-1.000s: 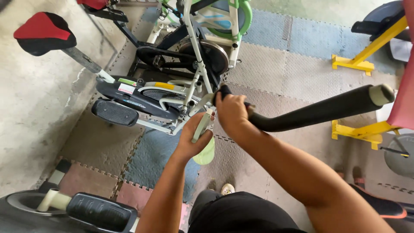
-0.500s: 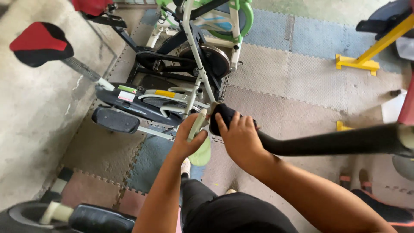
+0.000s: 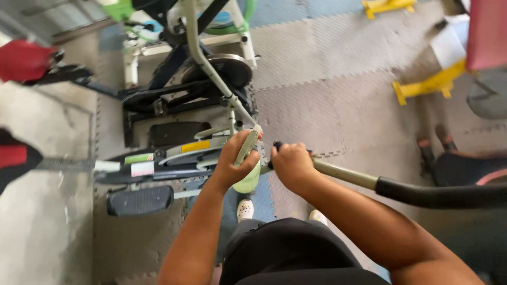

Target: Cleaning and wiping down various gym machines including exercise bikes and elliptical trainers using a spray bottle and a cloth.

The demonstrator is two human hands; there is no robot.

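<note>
My left hand (image 3: 232, 161) is closed around a pale green bottle (image 3: 248, 177), whose rounded base shows below the fist. Right beside it, my right hand (image 3: 289, 164) grips a long bar (image 3: 412, 191) near its end. The bar is beige by my hand and has a black padded sleeve farther right. Both hands hover over the frame of an exercise bike (image 3: 190, 100), which has a dark flywheel, a beige post and a black pedal (image 3: 140, 200).
Grey and blue foam mats (image 3: 317, 68) cover the floor, with bare concrete (image 3: 47, 221) to the left. A red seat (image 3: 24, 59) sits at upper left. Yellow frame feet (image 3: 425, 87) and a red pad (image 3: 488, 31) stand at right. Another person's sandalled feet (image 3: 435, 145) rest nearby.
My right hand has slid along the bar to its end, close beside my left hand. The view has tilted down and left, so the bike fills more of the picture.
</note>
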